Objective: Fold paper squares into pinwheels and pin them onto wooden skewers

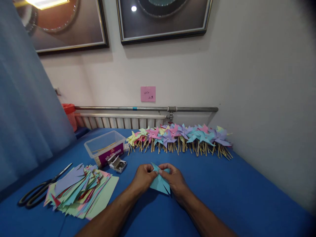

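Note:
A light-blue paper pinwheel piece [159, 185], with cut slits and corners folded toward its middle, is held just above the blue table. My left hand [145, 175] pinches it from the left, thumb near the centre. From the right, my right hand [172, 177] grips it, thumb and fingers also close to the centre. Left of my hands stands a small open box [118, 164] with shiny metal pins inside. Whether a pin is between my fingers is hidden.
Finished pinwheels [172, 135] on sticks lie in a row at the back. A plastic tub [105, 140] holds a few sticks. A pile of coloured cut paper [81, 191] and black-handled scissors [41, 189] lie at left. A red basket [70, 115] stands behind.

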`<state>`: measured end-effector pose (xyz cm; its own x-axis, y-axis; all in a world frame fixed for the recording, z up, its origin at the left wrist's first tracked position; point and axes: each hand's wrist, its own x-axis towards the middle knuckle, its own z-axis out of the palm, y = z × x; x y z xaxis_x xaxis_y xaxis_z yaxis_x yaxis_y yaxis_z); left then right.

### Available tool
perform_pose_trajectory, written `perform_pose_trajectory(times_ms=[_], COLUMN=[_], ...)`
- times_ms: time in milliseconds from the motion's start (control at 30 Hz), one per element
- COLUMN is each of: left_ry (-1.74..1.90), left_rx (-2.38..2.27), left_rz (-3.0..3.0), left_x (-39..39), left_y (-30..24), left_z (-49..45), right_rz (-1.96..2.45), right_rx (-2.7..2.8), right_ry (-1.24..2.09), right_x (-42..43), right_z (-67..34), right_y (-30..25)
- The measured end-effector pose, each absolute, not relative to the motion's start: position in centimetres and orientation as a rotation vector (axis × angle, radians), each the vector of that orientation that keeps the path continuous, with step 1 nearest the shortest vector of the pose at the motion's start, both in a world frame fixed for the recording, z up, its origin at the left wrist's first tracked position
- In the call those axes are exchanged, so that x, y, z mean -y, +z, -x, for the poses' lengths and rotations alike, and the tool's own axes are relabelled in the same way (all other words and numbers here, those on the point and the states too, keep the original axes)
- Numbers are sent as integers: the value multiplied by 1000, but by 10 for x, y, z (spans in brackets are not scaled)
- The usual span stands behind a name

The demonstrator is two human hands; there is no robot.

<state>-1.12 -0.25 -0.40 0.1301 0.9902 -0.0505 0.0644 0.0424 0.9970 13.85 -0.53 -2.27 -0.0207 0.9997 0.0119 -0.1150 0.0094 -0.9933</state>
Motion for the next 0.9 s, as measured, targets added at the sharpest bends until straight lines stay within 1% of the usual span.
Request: perform_pose_trajectory(times_ms=[300, 567, 767, 900], left_ry=[1077, 1033, 1050, 1047], left_rx=[-1191, -1203, -1262, -1219], left_rz=[-1271, -1284, -1308, -1293], left_x=[2, 5, 3, 1], left_y=[-5, 1, -3, -5], left_z=[10, 10, 10, 10], right_rz=[1211, 1218, 1276, 1297], right_rx=[1134, 1103, 1192, 1220], right_ry=[1164, 1113, 956, 886], right_x=[5, 7, 11, 14], right_z=[-136, -134, -135, -134], right_y=[-22, -18, -14, -12])
